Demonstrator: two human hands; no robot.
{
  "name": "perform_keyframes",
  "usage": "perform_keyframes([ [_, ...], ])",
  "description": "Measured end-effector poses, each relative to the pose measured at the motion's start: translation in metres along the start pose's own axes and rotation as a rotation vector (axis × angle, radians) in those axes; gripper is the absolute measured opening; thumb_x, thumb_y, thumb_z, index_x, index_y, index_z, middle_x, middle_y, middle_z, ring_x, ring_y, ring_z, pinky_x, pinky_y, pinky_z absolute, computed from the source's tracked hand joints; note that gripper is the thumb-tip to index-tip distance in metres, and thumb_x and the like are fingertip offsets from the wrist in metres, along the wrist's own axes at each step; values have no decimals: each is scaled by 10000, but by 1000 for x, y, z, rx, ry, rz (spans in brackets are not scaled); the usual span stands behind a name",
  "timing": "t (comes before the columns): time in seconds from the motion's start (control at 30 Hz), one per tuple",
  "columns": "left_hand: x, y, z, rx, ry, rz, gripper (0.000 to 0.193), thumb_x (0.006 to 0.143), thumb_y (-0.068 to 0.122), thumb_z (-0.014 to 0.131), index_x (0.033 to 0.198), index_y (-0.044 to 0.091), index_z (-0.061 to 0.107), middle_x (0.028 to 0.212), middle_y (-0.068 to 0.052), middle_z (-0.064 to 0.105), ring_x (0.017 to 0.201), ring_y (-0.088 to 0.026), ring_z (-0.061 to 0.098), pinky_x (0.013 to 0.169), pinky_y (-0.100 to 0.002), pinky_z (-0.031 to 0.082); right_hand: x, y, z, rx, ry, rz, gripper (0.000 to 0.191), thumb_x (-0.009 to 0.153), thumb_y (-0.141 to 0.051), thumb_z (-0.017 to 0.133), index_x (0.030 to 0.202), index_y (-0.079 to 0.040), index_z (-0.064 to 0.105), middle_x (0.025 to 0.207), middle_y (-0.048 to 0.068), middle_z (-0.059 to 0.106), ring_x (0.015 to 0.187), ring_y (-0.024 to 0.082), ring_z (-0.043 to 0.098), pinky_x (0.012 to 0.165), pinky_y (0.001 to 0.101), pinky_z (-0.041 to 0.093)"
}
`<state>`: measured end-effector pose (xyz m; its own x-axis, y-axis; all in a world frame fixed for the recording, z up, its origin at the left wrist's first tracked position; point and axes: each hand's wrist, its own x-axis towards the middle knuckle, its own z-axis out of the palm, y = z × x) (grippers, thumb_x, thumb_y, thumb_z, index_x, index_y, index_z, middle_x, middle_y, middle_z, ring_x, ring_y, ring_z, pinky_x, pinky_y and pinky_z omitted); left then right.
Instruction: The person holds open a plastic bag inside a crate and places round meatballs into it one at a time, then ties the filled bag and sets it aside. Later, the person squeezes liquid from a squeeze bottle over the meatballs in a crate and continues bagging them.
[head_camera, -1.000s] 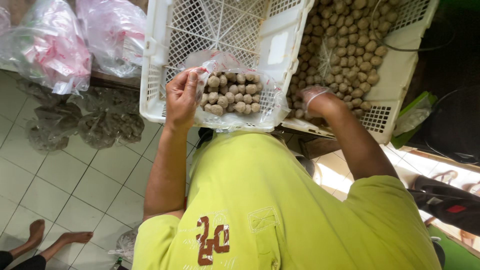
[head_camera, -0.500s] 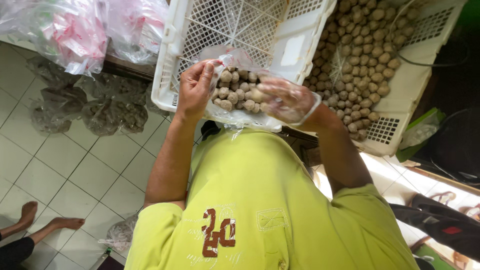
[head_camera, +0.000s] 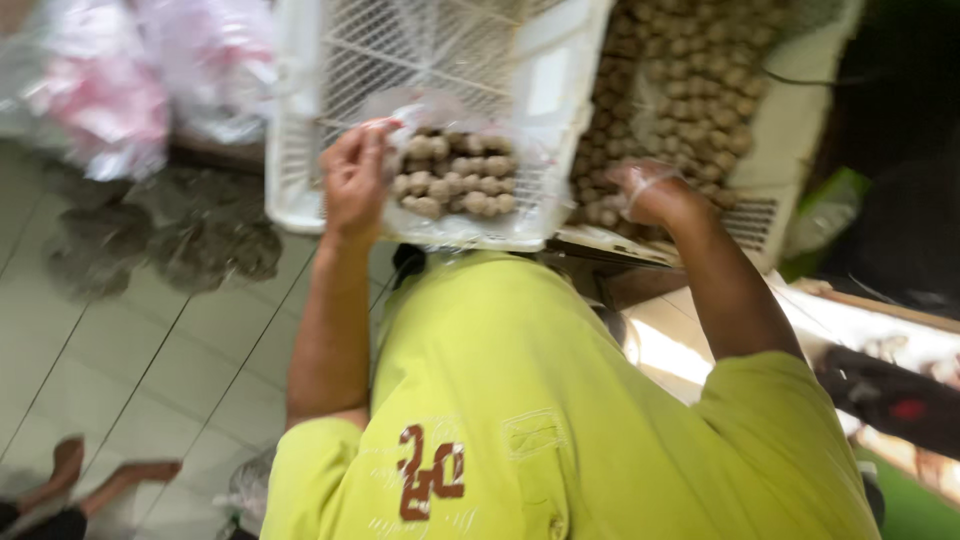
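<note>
Left hand (head_camera: 352, 180) is pinched shut on the edge of a clear plastic bag (head_camera: 455, 165) stuffed with small brown balls, holding it up over the white slatted crate (head_camera: 300, 120). Right hand (head_camera: 645, 190), in a thin clear glove, is down in the heap of brown balls (head_camera: 680, 90) in the tray next door. Too blurry to tell if it's gripping any.

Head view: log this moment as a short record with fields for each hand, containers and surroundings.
left hand: pinches the rim of a clear bag of brown balls
right hand: in a thin clear glove, reaching into the loose brown balls
containers: white lattice crate under the bag; second tray holds the loose ones
surroundings: tiled floor, pink-and-clear bags
</note>
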<state>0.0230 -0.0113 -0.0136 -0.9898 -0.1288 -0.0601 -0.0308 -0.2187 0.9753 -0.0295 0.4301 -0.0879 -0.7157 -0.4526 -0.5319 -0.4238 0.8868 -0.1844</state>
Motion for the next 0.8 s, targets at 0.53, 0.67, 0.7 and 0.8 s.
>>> perform_keyframes([
  [0.53,8,4,1,37,-65,6,306,1093,255,579,1214,31,748,751,99,521,613,14,372,510,-199,271,-25,-14,-54,854,15,314,312,896,-54,704,1201,-17,650,989,144,651,811,228,579,688,357,491],
  [0.67,4,6,3,24,-69,19,301,1092,249,575,1220,32,741,811,91,546,630,15,389,523,-196,286,-45,-54,-82,1967,-123,-439,338,991,-4,698,1302,35,573,1178,128,597,910,144,588,733,234,504],
  [0.7,2,6,6,39,-61,28,296,1096,245,577,1216,30,742,815,86,567,642,12,401,534,-197,303,-43,-69,-87,2054,-251,-477,377,1013,5,688,1364,88,579,1233,175,600,906,172,616,710,247,534],
  [0.8,-3,6,10,40,-51,27,281,1098,233,582,1200,27,744,817,75,603,650,2,410,548,-198,324,-36,-119,-89,989,388,-683,472,921,74,696,1356,-16,539,1312,131,590,1088,194,664,885,292,588],
])
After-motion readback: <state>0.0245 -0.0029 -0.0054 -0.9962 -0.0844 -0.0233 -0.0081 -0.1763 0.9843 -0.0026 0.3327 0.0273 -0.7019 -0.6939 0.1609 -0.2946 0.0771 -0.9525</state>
